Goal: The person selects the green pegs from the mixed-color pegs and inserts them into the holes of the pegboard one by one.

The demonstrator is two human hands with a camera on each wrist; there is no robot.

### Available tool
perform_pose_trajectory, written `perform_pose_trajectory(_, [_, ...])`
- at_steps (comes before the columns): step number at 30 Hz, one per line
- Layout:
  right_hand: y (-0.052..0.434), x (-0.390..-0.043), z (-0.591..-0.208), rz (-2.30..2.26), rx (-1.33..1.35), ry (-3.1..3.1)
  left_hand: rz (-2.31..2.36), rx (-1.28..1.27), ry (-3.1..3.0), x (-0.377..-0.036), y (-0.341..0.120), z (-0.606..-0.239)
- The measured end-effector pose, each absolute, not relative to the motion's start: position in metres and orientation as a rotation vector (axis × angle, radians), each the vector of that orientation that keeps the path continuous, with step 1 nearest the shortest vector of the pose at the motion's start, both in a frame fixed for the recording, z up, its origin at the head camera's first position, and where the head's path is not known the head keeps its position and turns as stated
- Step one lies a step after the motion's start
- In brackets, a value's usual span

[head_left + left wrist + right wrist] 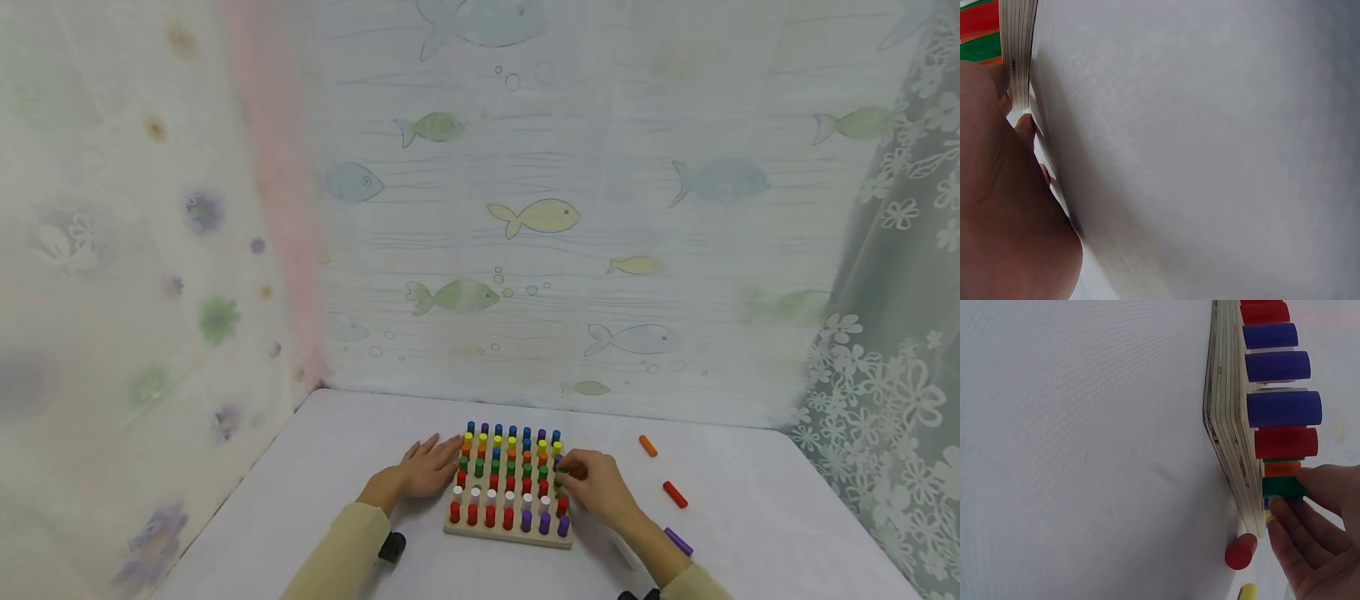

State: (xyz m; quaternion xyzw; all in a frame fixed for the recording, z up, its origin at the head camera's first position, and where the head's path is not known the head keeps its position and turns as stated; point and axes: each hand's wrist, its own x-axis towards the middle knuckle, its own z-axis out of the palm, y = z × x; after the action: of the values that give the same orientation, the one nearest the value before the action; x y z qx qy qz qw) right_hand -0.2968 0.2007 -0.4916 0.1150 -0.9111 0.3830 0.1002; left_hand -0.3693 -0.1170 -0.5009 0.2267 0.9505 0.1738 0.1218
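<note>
A wooden pegboard (510,537) lies on the table, filled with rows of upright coloured pegs: blue, yellow, orange, green, red, white and purple. At its right edge my right hand (596,487) pinches a green peg (1282,487) between thumb and fingers. That peg stands upright, its base right at the board's surface in the right wrist view, beside a red peg (1286,442). My left hand (429,468) rests at the board's left edge with fingers extended; in the left wrist view its fingers lie along the layered wooden side (1016,50).
Right of the board lie a loose orange peg (648,446), a red one (675,494) and a purple one (678,542). The white-covered table (757,500) meets a fish-patterned curtain (540,350) at the back. A black strap piece (392,547) shows by the left wrist.
</note>
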Motion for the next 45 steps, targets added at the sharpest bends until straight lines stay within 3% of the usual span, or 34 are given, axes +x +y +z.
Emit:
perform_pose_trajectory(14, [0.211, -0.29, -0.485, 1.13, 0.415, -2.751, 0.522, 0.657, 2.769, -0.368, -0.117, -0.5])
perform_pose_trajectory(45, [0.288, -0.252, -0.459, 1.064, 0.196, -2.789, 0.556, 0.665, 2.77, -0.372, -0.118, -0.505])
